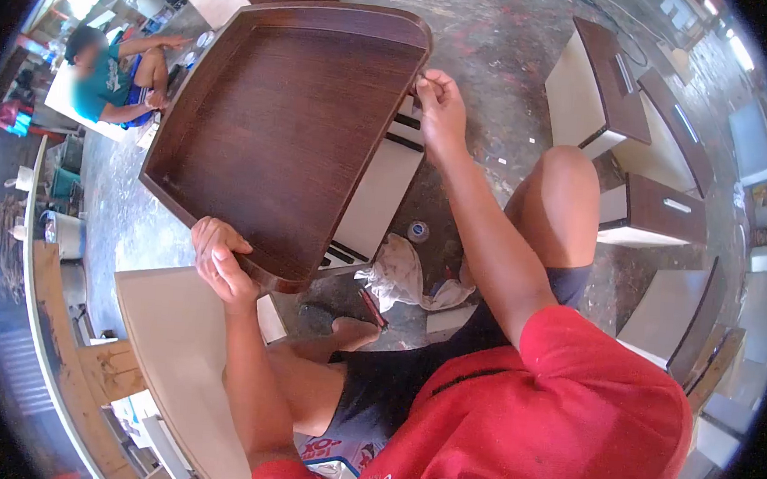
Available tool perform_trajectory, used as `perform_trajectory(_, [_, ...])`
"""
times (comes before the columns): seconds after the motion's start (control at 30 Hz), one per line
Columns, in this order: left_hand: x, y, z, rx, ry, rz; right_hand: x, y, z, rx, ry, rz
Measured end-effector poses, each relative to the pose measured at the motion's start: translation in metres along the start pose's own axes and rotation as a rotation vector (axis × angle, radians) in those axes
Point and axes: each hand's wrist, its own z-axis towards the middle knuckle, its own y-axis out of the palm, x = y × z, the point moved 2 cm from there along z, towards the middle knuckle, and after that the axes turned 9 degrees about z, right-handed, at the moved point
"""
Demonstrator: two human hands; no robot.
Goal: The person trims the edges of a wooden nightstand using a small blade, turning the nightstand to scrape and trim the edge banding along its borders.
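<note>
A dark brown wooden cabinet top [277, 119] with a raised rim, like a large tray, sits tilted in front of me. My left hand [224, 260] grips its near rim at the lower left, fingers bent over the edge. At the right edge, close to the far corner, my right hand [441, 111] is closed with thumb and fingertips on the rim; any small thing between them is hidden. Below the top shows a white cabinet body [370, 199] with black strips.
Drawers with brown fronts [617, 87] stand on the floor at right. A white rag [396, 271], a tape roll [417, 232] and a red-handled tool [371, 307] lie near my feet. A pale panel [179, 350] leans at left. Another person [112, 82] sits at the far left.
</note>
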Motion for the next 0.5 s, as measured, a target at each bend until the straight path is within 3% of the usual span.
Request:
perform_trajectory(0.2, [-0.002, -0.002, 0.001, 0.025, -0.001, -0.036, -0.003, 0.013, -0.066, -0.068, -0.121, -0.104])
perform_trajectory(0.5, [-0.001, -0.005, 0.002, 0.034, -0.047, -0.086, -0.004, 0.028, -0.169, -0.168, 0.026, -0.092])
